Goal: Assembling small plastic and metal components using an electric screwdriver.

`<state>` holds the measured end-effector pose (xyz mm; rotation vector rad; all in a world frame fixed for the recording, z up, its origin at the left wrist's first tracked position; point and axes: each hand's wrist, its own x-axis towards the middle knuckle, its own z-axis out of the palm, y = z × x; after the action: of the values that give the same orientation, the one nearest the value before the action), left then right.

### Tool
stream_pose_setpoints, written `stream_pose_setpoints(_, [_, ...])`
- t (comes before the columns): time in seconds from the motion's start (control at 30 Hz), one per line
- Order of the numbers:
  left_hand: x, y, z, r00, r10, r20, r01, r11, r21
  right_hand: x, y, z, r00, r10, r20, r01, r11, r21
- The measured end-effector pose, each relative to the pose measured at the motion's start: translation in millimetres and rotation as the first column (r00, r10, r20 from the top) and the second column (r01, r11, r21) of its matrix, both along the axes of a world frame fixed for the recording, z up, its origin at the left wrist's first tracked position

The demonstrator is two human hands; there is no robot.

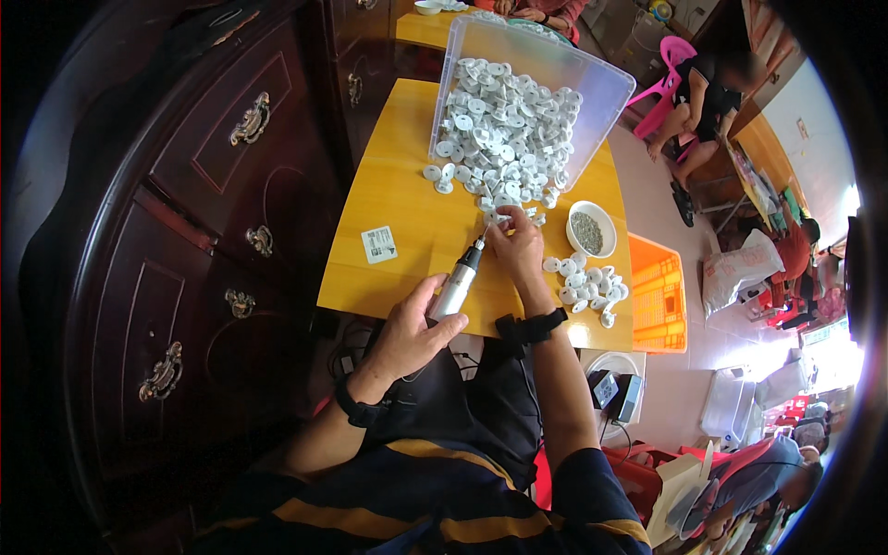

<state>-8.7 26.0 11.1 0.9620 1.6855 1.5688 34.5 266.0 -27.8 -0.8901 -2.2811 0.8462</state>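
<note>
My left hand (pixel 407 333) is wrapped round a silver and black electric screwdriver (pixel 453 291), its tip pointing up and away from me. At that tip my right hand (pixel 518 248) has its fingers pinched on a small white plastic part, mostly hidden by the fingers. Just beyond lies a heap of white round plastic parts (pixel 504 120), spilling out of a clear plastic bin (pixel 594 88) tipped onto its side. Right of my right hand stands a white bowl (pixel 608 246) of small grey metal pieces, likely screws. A smaller group of white parts (pixel 592 285) lies nearer me.
The yellow table (pixel 370 287) carries a printed white card (pixel 378 244) at its left. An orange crate (pixel 668 305) stands beyond the right edge. Dark wooden drawers (pixel 222 176) rise on the left. Other people sit at the far end and on the right, near a pink chair (pixel 673 57).
</note>
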Motion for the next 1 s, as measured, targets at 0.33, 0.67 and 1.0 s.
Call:
stream_pose_setpoints(0.33, [-0.1, -1.9, 5.8, 0.996, -0.018, 0.083, 0.020, 0.999, -0.026, 2.4, -11.8, -7.0, 0.990, -0.063, -0.127, 0.074, 0.993, 0.091])
stream_pose_setpoints(0.67, [4.6, -0.3, 7.3, 0.989, -0.101, 0.106, 0.106, 0.993, -0.045, 44.0, -18.6, -9.1, 0.925, -0.018, -0.379, -0.194, 0.834, -0.516])
stream_pose_setpoints(1.0, [6.4, -0.1, 5.6, 0.988, -0.122, 0.091, 0.129, 0.988, -0.085, 46.2, -23.4, -6.5, 0.905, -0.053, -0.421, -0.212, 0.803, -0.557])
